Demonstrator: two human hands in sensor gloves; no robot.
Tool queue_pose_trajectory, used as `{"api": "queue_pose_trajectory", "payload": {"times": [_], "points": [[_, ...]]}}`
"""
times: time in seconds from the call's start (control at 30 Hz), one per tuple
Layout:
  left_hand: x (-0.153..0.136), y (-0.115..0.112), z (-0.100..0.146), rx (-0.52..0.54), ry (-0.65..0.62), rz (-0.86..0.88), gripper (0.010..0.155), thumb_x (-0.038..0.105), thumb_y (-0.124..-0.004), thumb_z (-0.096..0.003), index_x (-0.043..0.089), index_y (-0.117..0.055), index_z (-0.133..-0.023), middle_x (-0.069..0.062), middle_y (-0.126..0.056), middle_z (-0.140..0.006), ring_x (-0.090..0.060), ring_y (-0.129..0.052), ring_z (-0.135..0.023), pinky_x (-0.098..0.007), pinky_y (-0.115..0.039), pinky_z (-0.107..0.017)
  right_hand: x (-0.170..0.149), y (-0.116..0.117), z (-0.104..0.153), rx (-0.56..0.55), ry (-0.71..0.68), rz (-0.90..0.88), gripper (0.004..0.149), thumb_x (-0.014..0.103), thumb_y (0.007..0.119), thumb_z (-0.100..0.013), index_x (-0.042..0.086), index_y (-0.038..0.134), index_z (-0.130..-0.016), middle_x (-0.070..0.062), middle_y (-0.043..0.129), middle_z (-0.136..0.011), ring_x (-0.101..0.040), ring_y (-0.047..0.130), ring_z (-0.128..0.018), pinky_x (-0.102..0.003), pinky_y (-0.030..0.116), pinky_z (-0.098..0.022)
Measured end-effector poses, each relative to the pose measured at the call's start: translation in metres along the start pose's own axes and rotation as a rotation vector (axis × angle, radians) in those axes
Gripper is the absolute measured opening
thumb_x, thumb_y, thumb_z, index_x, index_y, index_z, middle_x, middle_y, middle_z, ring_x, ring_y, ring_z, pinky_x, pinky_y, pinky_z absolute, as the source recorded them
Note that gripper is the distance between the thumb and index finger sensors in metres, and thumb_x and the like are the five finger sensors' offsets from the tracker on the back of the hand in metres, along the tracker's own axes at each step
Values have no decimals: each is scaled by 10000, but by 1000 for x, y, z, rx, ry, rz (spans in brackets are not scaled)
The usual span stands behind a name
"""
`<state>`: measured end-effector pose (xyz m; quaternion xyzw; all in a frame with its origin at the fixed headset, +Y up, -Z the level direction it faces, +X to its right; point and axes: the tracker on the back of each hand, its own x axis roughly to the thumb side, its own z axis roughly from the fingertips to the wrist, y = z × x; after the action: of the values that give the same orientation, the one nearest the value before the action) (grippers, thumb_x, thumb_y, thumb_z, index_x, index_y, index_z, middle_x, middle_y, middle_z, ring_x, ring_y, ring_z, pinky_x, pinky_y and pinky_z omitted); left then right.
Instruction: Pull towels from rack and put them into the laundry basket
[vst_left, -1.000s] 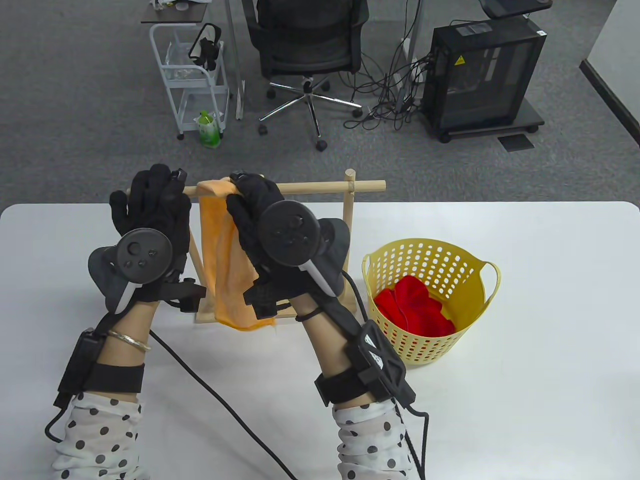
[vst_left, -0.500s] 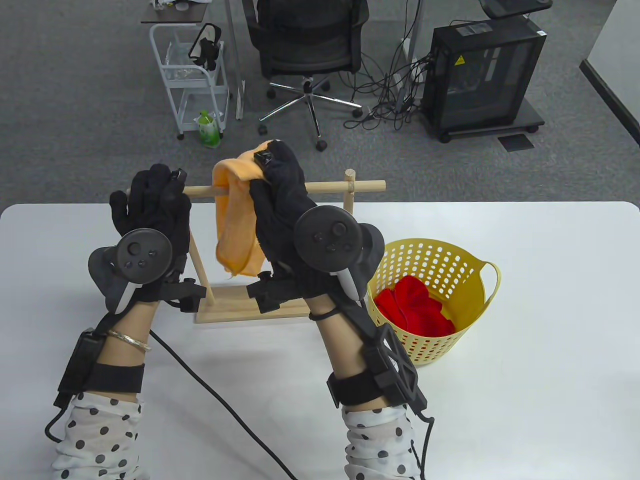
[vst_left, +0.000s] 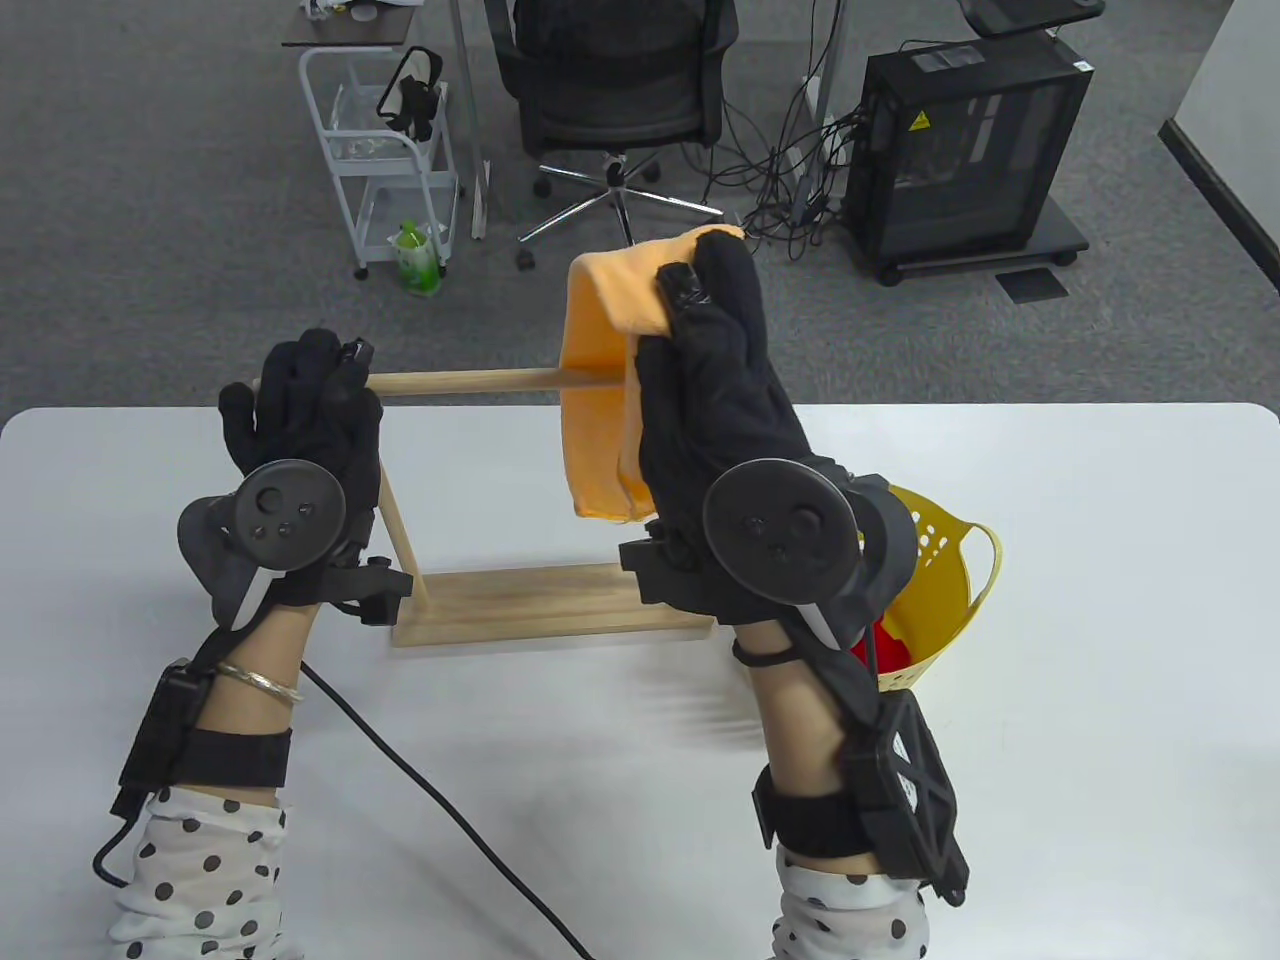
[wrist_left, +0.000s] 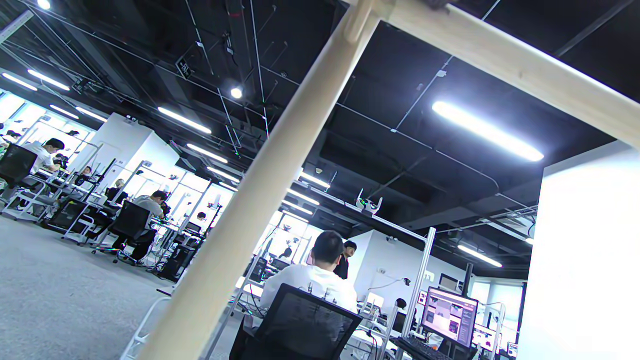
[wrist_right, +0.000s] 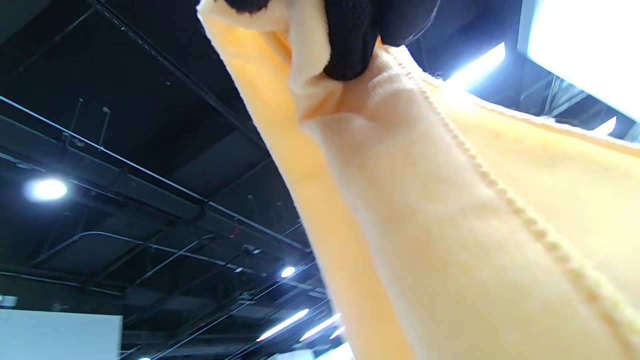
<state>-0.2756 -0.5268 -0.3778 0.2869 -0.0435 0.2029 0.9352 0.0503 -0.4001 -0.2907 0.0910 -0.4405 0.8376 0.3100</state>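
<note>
My right hand (vst_left: 705, 330) grips the top of an orange towel (vst_left: 598, 400), lifted above the wooden rack (vst_left: 460, 380); the towel hangs free in front of the rack's right part. In the right wrist view the orange towel (wrist_right: 440, 210) fills the frame under my pinching fingertips (wrist_right: 350, 45). My left hand (vst_left: 305, 395) holds the left end of the rack's bar. The left wrist view shows only the rack's post (wrist_left: 250, 200) and bar. The yellow laundry basket (vst_left: 945, 570), with a red towel (vst_left: 890, 650) inside, is mostly hidden behind my right hand.
The rack's flat base (vst_left: 540, 605) lies on the white table (vst_left: 1100, 600) between my hands. A black cable (vst_left: 440, 790) trails across the table's front. Beyond the far edge are an office chair (vst_left: 615, 90), a white cart (vst_left: 385, 150) and a computer tower (vst_left: 965, 150).
My right hand has lifted the orange towel off the bar and carried it up and to the right, toward the basket. The left hand has stayed on the rack.
</note>
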Motion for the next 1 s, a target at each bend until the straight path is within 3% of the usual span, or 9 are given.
{"api": "queue_pose_trajectory", "payload": {"times": [0.37,1.0], "points": [[0,0,1,1,-3,-4,455,418,-458,-754,321,-467,-1199,60,-348,-1317,-178,-235,-1234,-560,-77,-912,-11,-33,1,-161,-50,235,440,361,559,-653,254,416,-1055,-63,307,-1193,-161,670,-1053,-346,517,-856],[0,0,2,2,-6,-5,457,417,-458,-755,319,-462,-1201,57,-344,-1318,-176,-232,-1235,-560,-75,-912,-15,-57,0,-269,-26,390,558,414,537,-668,252,221,-1099,-31,-46,-1161,-222,296,-1145,-386,190,-856]]}}
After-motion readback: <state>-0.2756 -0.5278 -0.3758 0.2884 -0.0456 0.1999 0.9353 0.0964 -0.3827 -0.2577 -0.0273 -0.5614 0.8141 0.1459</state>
